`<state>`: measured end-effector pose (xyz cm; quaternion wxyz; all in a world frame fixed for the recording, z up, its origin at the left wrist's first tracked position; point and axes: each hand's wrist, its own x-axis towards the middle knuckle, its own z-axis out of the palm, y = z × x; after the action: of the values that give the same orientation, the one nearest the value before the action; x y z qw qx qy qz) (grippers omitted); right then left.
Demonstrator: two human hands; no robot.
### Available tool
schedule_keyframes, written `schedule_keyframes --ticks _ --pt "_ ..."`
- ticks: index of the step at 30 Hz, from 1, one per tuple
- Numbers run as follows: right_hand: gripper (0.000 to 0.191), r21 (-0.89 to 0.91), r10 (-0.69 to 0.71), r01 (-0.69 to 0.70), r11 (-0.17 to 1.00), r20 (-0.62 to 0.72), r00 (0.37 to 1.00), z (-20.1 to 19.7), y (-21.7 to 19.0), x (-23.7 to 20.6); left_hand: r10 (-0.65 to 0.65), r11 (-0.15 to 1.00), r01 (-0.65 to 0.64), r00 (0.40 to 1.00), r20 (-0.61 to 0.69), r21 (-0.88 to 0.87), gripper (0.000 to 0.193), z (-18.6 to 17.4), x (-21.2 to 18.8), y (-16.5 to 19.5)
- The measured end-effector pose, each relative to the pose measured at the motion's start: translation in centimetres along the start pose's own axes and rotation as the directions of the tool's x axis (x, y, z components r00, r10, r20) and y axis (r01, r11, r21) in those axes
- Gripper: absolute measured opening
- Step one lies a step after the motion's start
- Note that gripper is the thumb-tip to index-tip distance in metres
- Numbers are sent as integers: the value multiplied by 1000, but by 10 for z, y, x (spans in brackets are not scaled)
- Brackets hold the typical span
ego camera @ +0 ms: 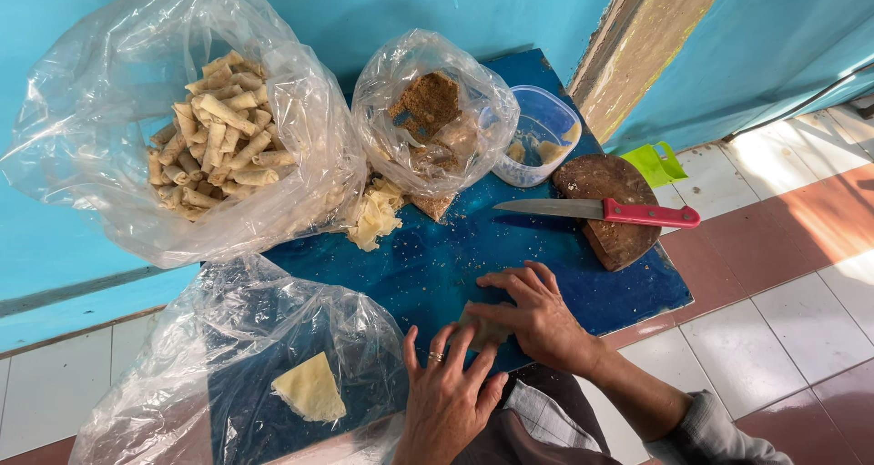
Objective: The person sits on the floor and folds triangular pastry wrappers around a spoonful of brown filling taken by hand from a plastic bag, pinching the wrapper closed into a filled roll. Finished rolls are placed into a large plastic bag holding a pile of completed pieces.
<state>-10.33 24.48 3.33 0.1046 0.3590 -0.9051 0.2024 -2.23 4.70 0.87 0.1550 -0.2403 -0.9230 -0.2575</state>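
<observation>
A low blue tabletop (437, 256) stands against a turquoise wall, on a floor of white and red-brown tiles. You work at its near edge, both hands pressed flat over a small pale wrapper (481, 328) that lies there. Your left hand (446, 394), a ring on one finger, spreads its fingers wide over the wrapper's near side. Your right hand (537, 315) lies across the far side with fingers flattened and nothing clasped. The wrapper is mostly covered, so whether filling is already inside cannot be told.

At the far left corner, a large clear bag (118, 137) holds a heap of finished rolls (218, 124), and loose pale sheets (373, 215) lie beside it. A smaller bag of brown filling (428, 110) sits at the far edge, touching a clear plastic tub (542, 137). A red-handled knife (601, 211) rests across a round wooden board (619, 237) at the right edge. Another bag at the near left corner holds a folded yellow sheet (311, 388).

The step in hand looks like rolling. Judged from the flat palms, the next move calls for even pressure from both hands, so the thin sheet turns over itself without tearing or slipping off the near edge.
</observation>
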Motion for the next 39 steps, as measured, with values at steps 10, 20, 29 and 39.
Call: schedule_keyframes --ticks 10,20,29,39 --pt "61 -347 -102 145 927 138 985 -7 8 0 -7 999 9 999 -50 32 44 -6 -3 3" --pt "50 -253 -181 165 953 -39 983 -17 14 -2 -11 999 14 998 -67 35 41 -8 -3 5" --pt "42 -216 -107 63 974 -199 974 -30 3 18 -14 998 11 999 -39 -67 39 -20 -7 6" --pt "26 92 16 16 996 -338 941 -50 7 132 -294 956 252 782 -550 -152 26 -96 -62 -36"
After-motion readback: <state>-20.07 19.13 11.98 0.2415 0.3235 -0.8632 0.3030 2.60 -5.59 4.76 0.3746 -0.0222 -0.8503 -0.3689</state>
